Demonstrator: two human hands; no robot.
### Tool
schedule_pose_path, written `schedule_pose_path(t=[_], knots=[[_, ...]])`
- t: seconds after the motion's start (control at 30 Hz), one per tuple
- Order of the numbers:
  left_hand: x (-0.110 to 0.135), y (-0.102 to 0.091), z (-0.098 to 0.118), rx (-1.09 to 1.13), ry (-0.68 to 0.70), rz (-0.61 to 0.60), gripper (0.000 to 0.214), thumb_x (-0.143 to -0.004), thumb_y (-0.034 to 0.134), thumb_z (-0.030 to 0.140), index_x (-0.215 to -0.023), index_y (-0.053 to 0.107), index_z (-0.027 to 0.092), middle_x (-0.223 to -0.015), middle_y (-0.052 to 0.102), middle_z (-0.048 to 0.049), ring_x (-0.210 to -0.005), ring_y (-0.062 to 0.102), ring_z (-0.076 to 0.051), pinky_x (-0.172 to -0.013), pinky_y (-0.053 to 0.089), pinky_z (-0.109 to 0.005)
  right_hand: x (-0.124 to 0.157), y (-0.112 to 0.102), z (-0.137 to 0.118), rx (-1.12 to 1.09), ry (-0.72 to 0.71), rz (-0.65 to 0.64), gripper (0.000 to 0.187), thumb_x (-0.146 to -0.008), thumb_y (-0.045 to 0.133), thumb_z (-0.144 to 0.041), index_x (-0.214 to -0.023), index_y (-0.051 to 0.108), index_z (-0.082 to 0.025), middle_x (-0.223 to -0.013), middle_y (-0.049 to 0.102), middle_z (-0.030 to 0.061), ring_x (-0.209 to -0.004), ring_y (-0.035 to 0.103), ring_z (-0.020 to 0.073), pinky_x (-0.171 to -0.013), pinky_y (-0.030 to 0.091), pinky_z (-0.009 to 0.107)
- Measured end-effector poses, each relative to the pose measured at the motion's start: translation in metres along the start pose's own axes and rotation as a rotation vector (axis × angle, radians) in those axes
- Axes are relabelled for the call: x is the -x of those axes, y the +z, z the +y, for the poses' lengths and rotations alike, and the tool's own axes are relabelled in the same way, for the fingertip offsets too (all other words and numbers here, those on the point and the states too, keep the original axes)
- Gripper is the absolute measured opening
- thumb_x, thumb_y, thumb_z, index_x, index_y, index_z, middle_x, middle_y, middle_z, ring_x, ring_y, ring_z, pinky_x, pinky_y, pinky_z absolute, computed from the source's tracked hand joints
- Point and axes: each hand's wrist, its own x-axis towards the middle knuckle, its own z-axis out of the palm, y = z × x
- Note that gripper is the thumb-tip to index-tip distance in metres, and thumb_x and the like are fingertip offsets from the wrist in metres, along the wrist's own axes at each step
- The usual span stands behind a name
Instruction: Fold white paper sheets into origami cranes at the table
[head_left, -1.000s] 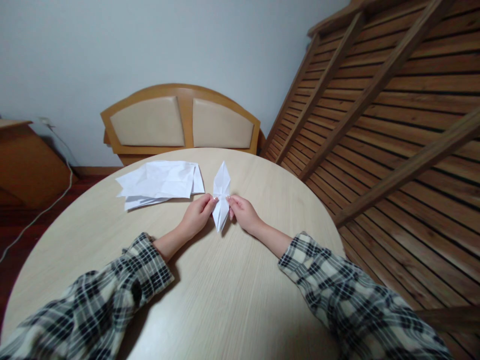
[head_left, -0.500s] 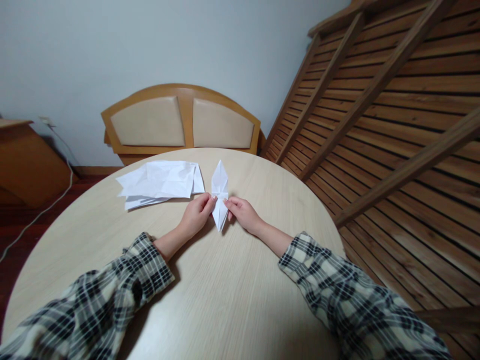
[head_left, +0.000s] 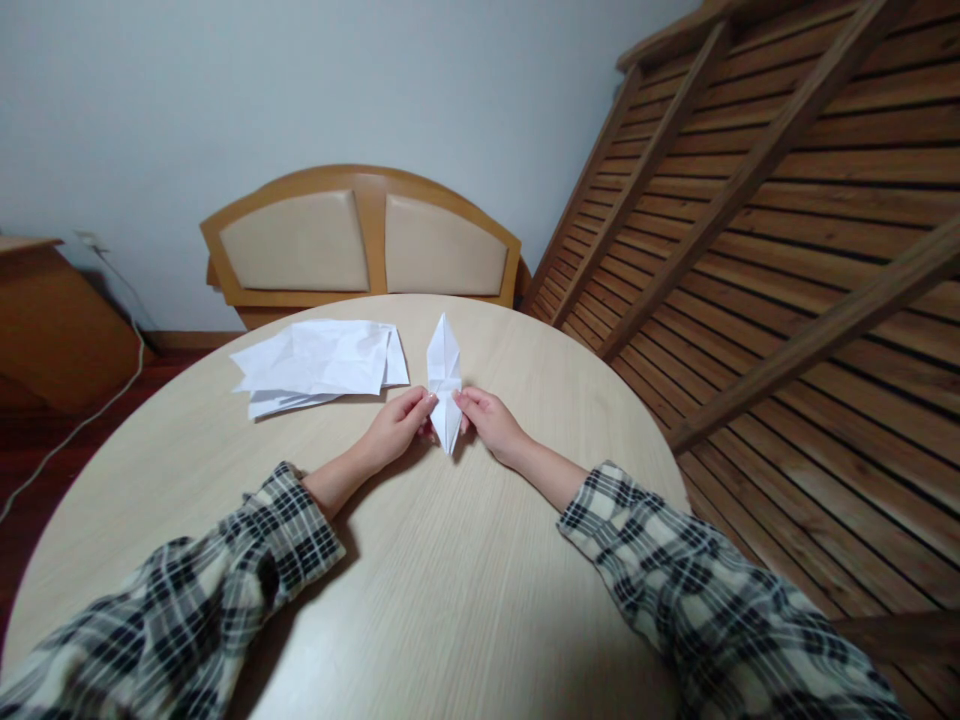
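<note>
A white folded paper shape point(head_left: 444, 370), long and pointed at both ends, stands over the round light-wood table point(head_left: 420, 580). My left hand point(head_left: 396, 428) pinches its left side at the waist. My right hand point(head_left: 489, 424) pinches the right side at the same height. Both hands are closed on the paper, fingertips almost meeting. The lower tip of the paper points down between my hands, close to the tabletop.
A loose pile of white paper sheets point(head_left: 319, 364) lies on the table to the left of my hands. Behind the table stands a wooden chair back with beige pads point(head_left: 360, 245). A slatted wooden frame point(head_left: 757, 210) leans at the right.
The folded paper has been raised and turned slightly between my fingers; its top point sits a little higher. My hands stay in nearly the same place.
</note>
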Motion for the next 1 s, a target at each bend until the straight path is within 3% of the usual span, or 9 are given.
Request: schedule_pose_path(t=[0.37,0.67,0.8,0.87,0.93,1.0], knots=[[0.0005,-0.0014,0.0016,-0.219,0.007,0.151,0.033,-0.091,0.046,0.044,-0.067,0.046,0.021,-0.057,0.050,0.0031,-0.055,0.048,-0.015,-0.056,0.037,-0.027,0.0018,0.0004,-0.0047,-0.015,0.011,-0.050,0.046,-0.083,0.058,-0.063,-0.069,0.053,-0.020,-0.054,0.052,-0.0039,-0.050,0.045,0.0099,-0.050,0.032,0.025],[0.0008,-0.0018,-0.0012,-0.282,0.038,0.148,0.035,-0.095,0.042,0.041,-0.066,0.043,0.022,-0.058,0.050,0.0029,-0.058,0.048,-0.015,-0.059,0.038,-0.028,0.0014,0.0012,-0.0042,0.030,-0.005,-0.041,0.046,-0.083,0.060,-0.060,-0.064,0.050,-0.020,-0.052,0.051,-0.0048,-0.048,0.044,0.0090,-0.049,0.034,0.024],[-0.0003,-0.0006,-0.0041,-0.131,0.029,0.174,0.019,-0.092,0.049,0.038,-0.085,0.047,0.021,-0.066,0.052,0.0039,-0.060,0.051,-0.013,-0.057,0.041,-0.026,0.0009,0.0009,-0.0035,0.030,0.009,0.005,0.043,-0.084,0.059,-0.059,-0.068,0.053,-0.020,-0.053,0.051,-0.0047,-0.047,0.043,0.0088,-0.047,0.033,0.024],[-0.0011,-0.0003,-0.0062,-0.043,0.036,0.220,0.025,-0.086,0.059,0.034,-0.101,0.044,0.021,-0.077,0.055,0.0030,-0.063,0.055,-0.013,-0.056,0.044,-0.024,0.0007,0.0010,-0.0034,0.027,0.020,0.022,0.041,-0.084,0.060,-0.057,-0.070,0.054,-0.019,-0.053,0.052,-0.0044,-0.048,0.043,0.0089,-0.046,0.033,0.023],[-0.0016,-0.0003,-0.0071,-0.032,0.041,0.218,0.033,-0.082,0.065,0.032,-0.104,0.043,0.021,-0.086,0.056,0.0008,-0.069,0.057,-0.013,-0.057,0.046,-0.024,0.0007,0.0016,-0.0038,-0.006,0.017,0.022,0.039,-0.083,0.063,-0.055,-0.071,0.054,-0.020,-0.057,0.054,-0.0037,-0.051,0.047,0.0096,-0.049,0.037,0.024],[-0.0016,-0.0007,-0.0065,-0.077,0.032,0.142,0.025,-0.084,0.063,0.034,-0.099,0.049,0.020,-0.088,0.057,-0.0009,-0.073,0.057,-0.014,-0.060,0.047,-0.025,0.0012,0.0025,-0.0048,-0.052,-0.004,0.000,0.037,-0.080,0.066,-0.054,-0.073,0.052,-0.020,-0.064,0.057,-0.0029,-0.057,0.052,0.0105,-0.054,0.043,0.025]])
